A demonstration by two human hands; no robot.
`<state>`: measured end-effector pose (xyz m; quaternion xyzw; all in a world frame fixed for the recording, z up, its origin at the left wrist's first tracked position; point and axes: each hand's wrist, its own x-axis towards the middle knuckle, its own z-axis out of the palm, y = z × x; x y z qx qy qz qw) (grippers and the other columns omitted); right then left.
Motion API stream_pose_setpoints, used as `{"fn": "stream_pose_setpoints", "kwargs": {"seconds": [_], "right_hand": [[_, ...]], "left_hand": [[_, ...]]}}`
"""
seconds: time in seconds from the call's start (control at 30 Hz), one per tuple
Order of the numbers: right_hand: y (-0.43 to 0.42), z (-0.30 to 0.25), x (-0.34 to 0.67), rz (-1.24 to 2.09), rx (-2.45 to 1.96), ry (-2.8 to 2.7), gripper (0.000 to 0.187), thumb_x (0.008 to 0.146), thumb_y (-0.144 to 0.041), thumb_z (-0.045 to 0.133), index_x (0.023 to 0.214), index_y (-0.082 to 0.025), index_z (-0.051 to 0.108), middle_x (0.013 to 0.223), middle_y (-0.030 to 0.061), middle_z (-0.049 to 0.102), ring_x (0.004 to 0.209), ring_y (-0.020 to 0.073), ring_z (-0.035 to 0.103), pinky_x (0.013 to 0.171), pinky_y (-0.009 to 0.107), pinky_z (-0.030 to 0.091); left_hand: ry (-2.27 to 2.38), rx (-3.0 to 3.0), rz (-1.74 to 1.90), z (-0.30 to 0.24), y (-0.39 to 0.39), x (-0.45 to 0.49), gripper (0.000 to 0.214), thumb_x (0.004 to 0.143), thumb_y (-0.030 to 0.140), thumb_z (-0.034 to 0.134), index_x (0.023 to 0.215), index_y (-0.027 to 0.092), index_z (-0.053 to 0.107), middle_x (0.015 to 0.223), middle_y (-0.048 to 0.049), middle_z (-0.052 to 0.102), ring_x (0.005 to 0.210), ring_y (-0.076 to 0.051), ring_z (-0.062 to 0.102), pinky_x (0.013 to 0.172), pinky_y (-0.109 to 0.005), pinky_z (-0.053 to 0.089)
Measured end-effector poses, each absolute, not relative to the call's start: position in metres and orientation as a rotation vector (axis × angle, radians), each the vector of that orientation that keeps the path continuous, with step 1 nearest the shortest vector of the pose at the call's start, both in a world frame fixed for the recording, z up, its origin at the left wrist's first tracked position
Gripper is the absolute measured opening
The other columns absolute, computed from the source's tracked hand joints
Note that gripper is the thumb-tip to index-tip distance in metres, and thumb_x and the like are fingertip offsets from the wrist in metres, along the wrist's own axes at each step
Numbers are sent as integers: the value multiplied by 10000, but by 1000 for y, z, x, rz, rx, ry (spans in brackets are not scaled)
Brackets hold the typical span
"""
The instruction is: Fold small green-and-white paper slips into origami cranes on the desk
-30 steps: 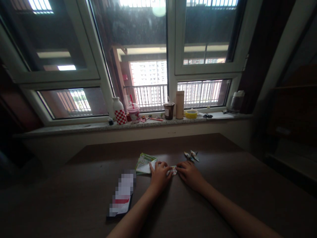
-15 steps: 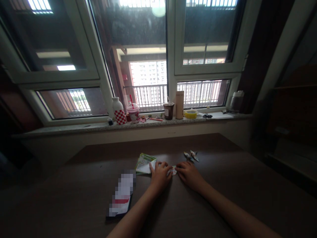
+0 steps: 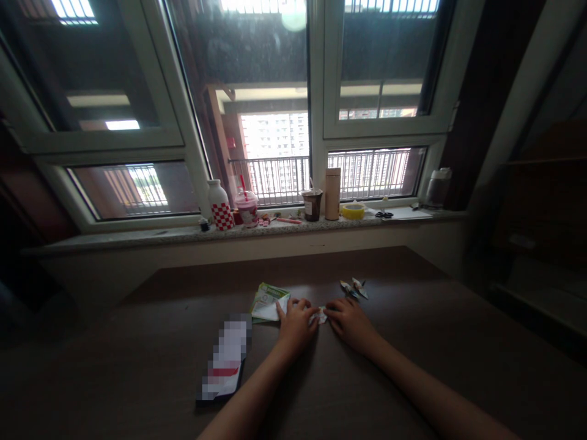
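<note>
Between my two hands a small piece of folded paper (image 3: 321, 316), pale with a printed pattern, lies on the table. My left hand (image 3: 299, 321) has its fingertips closed on the paper's left side, and its thumb reaches out toward a green and white stack of paper (image 3: 267, 300). On the right side, my right hand (image 3: 351, 321) pinches the paper with bent fingers. The fingers cover much of the paper, so its full shape is hidden. Just beyond my right hand sit two small folded paper pieces (image 3: 354, 288) with pointed ends.
A phone-like flat object (image 3: 227, 354), partly pixelated, lies left of my left forearm on the brown table (image 3: 183, 305). Along the windowsill stand a checkered bottle (image 3: 221, 208), drink cups (image 3: 312, 205), a tan flask (image 3: 332, 195), yellow tape (image 3: 353, 211) and scissors (image 3: 384, 214).
Almost nothing differs. Both hands stay at the folded paper, with only a slight shift of the fingers.
</note>
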<state>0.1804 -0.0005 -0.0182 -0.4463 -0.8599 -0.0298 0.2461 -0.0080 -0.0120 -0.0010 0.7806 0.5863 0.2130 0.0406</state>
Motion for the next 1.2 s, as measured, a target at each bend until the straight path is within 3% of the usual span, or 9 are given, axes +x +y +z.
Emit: {"fn": "stream_pose_setpoints", "kwargs": {"seconds": [0.47, 1.2], "right_hand": [[-2, -17, 180, -80, -1230, -2309, 267, 880, -151, 570, 1061, -250, 739, 1072, 62, 715, 1040, 231, 615, 958, 398, 442], [1, -18, 180, -54, -1257, -2370, 317, 903, -177, 567, 1163, -299, 701, 1157, 58, 691, 1114, 236, 592, 1004, 421, 411]], "left_hand": [[1797, 2397, 702, -4, -11, -8, 246, 877, 356, 588, 1091, 383, 708, 1169, -14, 653, 1204, -312, 456, 1089, -766, 65], [1813, 2391, 633, 1, -13, -7, 252, 892, 368, 570, 1102, 396, 706, 1186, -5, 652, 1225, -310, 443, 1093, -752, 102]]}}
